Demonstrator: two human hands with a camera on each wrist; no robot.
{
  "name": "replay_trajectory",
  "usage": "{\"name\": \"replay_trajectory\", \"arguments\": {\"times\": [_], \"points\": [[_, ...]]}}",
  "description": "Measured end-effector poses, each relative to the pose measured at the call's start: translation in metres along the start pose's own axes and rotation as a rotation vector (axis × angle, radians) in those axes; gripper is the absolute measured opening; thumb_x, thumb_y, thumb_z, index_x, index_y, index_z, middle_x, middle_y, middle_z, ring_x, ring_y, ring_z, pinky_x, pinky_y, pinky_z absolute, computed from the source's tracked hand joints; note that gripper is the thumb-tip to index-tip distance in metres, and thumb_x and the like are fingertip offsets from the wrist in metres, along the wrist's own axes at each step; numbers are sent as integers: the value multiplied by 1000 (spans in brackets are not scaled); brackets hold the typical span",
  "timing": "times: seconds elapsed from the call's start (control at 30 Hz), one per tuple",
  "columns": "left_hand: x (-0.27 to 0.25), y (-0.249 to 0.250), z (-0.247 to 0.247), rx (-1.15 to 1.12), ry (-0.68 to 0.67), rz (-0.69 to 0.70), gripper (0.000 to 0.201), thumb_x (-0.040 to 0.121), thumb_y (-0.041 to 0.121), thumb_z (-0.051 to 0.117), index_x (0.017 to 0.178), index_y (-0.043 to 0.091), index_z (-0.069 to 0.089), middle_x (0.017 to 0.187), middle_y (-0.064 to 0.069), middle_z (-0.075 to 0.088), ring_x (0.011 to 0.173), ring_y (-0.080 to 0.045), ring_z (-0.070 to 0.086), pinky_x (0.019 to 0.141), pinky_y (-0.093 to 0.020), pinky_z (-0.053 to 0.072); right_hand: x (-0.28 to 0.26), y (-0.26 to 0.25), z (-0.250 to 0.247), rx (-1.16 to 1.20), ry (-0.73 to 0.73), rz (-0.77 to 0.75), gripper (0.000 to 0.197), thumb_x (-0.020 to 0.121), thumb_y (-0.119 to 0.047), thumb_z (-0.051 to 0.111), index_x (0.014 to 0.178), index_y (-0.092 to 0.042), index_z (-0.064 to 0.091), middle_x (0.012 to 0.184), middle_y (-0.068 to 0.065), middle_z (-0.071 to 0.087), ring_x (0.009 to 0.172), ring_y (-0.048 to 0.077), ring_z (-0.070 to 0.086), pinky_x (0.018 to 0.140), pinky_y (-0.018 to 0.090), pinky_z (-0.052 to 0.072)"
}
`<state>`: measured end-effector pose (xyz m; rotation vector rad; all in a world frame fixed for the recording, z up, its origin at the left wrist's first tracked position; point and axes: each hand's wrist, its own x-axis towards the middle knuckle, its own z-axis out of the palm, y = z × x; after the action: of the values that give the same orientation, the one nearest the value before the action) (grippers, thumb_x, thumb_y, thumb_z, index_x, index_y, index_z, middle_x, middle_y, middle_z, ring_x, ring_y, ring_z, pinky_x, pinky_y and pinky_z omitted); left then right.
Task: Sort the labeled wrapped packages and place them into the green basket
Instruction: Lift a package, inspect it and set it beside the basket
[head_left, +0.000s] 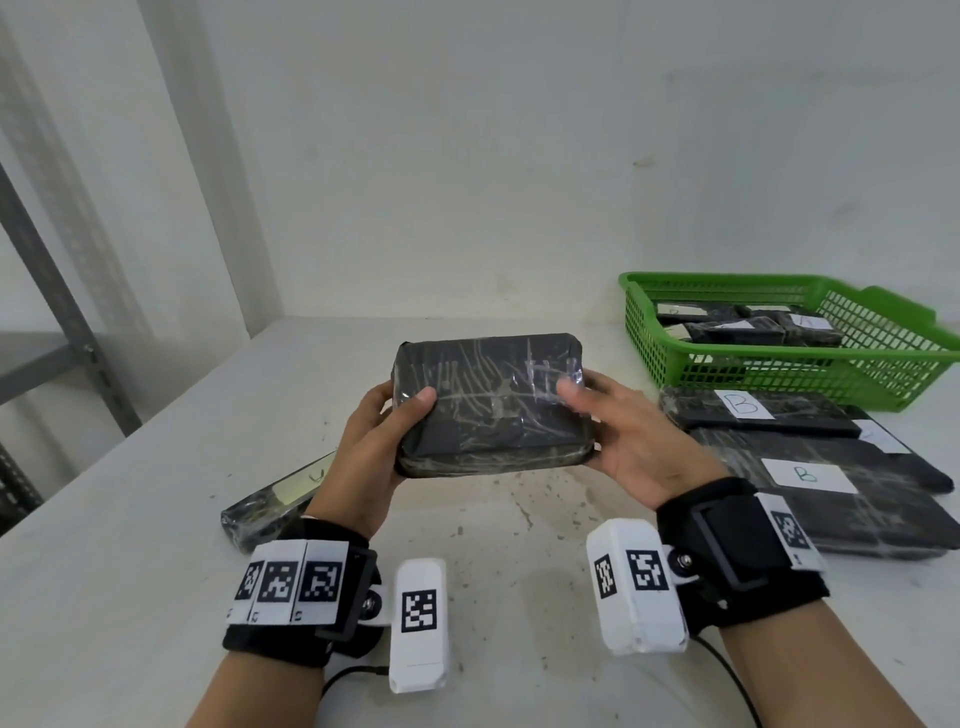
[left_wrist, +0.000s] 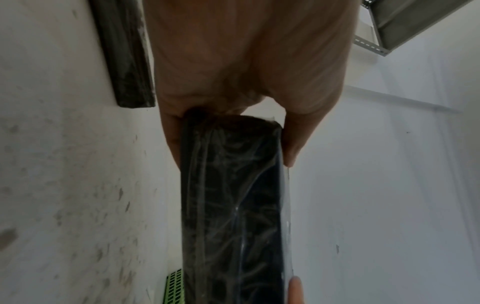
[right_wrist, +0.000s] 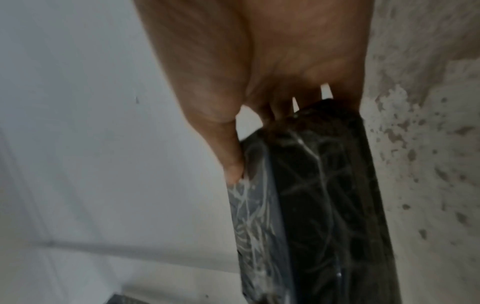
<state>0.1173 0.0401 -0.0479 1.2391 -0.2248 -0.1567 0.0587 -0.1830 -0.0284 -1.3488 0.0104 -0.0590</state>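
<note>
Both hands hold one black plastic-wrapped package (head_left: 491, 402) above the middle of the table. No label shows on its upper face. My left hand (head_left: 382, 423) grips its left end, thumb on top and fingers underneath. My right hand (head_left: 605, 426) grips the right end the same way. The left wrist view shows the package (left_wrist: 233, 205) edge-on between thumb and fingers of the left hand (left_wrist: 231, 133); in the right wrist view the package (right_wrist: 311, 205) is likewise pinched by the right hand (right_wrist: 291, 131). The green basket (head_left: 779, 374) at the back right holds several labeled packages (head_left: 753, 325).
Flat black packages labeled B (head_left: 810, 473) are stacked on the table at the right, in front of the basket. Another wrapped package (head_left: 278, 501) lies at the left behind my left wrist. A grey metal shelf frame (head_left: 62, 317) stands far left. A white wall is close behind.
</note>
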Motion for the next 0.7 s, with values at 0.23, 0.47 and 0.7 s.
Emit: {"name": "replay_trajectory", "arguments": {"times": [0.23,0.47,0.7], "points": [[-4,4,5,-1,18,-25,55,85,42,69,125,5,59,110,-10,73,92,-21,73,62,-28,56,4,4,1,-84,128,-37,34,87,-14,68,120,-7,62,88,-3,75,76,8,70,74,24,52],[-5,6,4,43,67,-12,28,92,30,61,105,6,68,93,-7,77,83,-19,74,59,-25,56,2,1,8,-58,37,38,74,72,-51,68,130,-7,56,117,7,71,107,20,68,100,40,50],[-9,8,11,48,8,-67,60,73,56,61,116,15,67,106,-5,76,97,-20,72,73,-33,56,4,5,6,-63,180,-39,25,92,-30,64,108,-11,61,89,-2,71,67,3,69,55,14,50]]}}
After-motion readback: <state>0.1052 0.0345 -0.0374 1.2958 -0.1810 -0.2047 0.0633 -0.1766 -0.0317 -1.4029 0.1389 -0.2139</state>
